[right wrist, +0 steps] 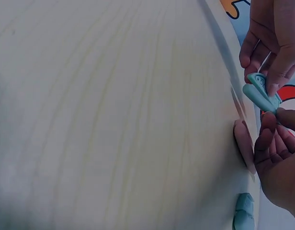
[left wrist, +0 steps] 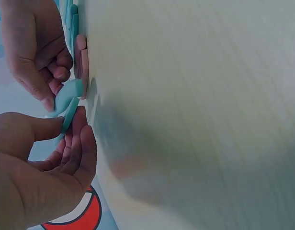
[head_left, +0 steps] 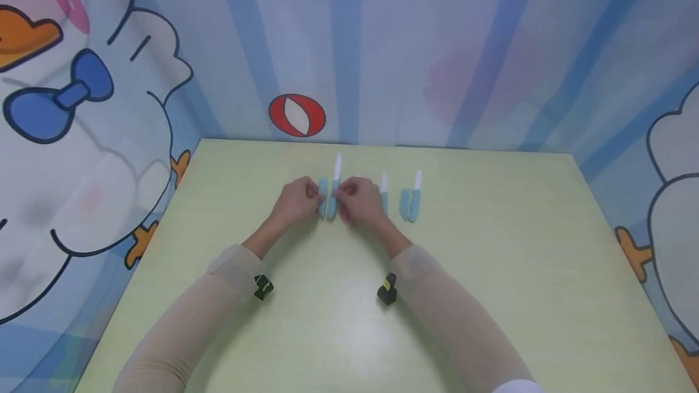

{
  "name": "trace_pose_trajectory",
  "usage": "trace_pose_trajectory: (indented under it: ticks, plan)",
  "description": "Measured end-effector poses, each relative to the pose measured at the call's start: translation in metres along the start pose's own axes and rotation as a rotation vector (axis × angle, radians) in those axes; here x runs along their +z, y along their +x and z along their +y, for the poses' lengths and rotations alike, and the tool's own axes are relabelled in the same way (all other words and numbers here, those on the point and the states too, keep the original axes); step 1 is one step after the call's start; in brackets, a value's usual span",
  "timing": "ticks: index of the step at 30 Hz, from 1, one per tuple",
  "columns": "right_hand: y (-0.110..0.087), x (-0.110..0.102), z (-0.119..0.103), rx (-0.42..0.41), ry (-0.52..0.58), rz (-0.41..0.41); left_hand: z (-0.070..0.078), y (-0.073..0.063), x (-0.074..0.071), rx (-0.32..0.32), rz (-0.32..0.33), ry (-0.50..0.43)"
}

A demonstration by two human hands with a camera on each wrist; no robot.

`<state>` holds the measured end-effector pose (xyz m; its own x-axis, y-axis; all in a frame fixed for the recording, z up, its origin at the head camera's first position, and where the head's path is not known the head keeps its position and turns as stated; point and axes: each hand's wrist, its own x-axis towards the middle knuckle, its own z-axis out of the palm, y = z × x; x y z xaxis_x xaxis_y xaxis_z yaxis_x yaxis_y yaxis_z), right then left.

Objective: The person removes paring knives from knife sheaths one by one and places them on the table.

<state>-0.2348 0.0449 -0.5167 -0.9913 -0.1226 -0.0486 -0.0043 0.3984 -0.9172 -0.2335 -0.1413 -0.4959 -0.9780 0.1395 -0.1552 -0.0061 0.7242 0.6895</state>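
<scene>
My left hand (head_left: 297,200) pinches a light blue sheath (head_left: 323,188) between thumb and fingers. Close to its right, my right hand (head_left: 360,200) pinches the light blue handle of a small knife (head_left: 337,165), whose white blade points to the far side of the table. In the right wrist view the sheath (right wrist: 256,78) and the knife handle (right wrist: 260,99) are held above the tabletop, side by side. Whether they touch is unclear. A pink-handled piece (right wrist: 243,143) lies beside my right hand; in the head view that hand mostly hides it.
Right of my hands lies another knife (head_left: 384,182), partly hidden by the right hand. Farther right, a blue-handled knife (head_left: 417,196) lies beside its sheath (head_left: 405,202). The pale table (head_left: 349,332) meets a printed backdrop (head_left: 393,47) behind the knives.
</scene>
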Motion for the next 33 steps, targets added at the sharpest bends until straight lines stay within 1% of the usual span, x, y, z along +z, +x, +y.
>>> trace_pose_trajectory:
  ticks: [6,9,15,20,26,30,33]
  plan:
    - [0.003,0.006,-0.005,0.02,-0.074,-0.004,-0.001,0.0,0.001,0.002,0.027,0.026]
    - [0.005,0.009,-0.007,0.059,-0.086,-0.016,0.0,-0.001,0.0,-0.014,0.026,0.037]
    - [0.009,0.014,-0.012,0.099,-0.158,0.0,0.001,-0.002,0.0,-0.042,0.028,0.04]
    - [0.01,0.018,-0.018,0.124,-0.224,-0.002,-0.004,-0.001,0.001,-0.047,0.032,0.074]
    - [0.012,0.025,-0.021,0.086,-0.347,0.029,-0.009,0.0,0.004,-0.024,0.045,0.138]
    - [0.012,0.03,-0.024,0.061,-0.427,0.031,-0.009,0.0,0.005,-0.013,0.052,0.174]
    - [0.012,0.034,-0.026,0.062,-0.464,0.03,-0.009,0.0,0.005,-0.015,0.061,0.192]
